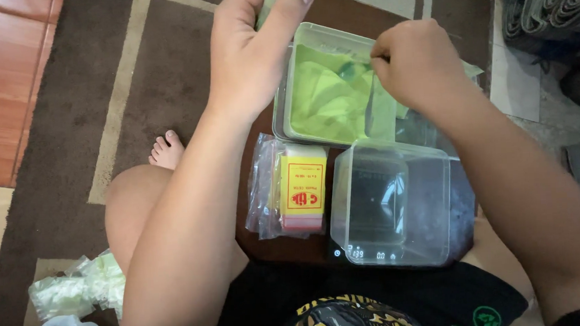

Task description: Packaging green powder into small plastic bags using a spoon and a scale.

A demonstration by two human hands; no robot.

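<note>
Your left hand (251, 49) pinched a pale green bag (270, 2) by its top, above and left of the tub of green powder (329, 95). Your right hand (417, 60), curled shut, pinched something over that tub, likely so spills fell inside.

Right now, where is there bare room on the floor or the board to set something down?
Free: the brown rug left of the left hand, up to the wood floor. Crowded: the dark board carries the green powder tub, the packet of small bags and the clear container on the scale. The right hand is over the tub.
</note>
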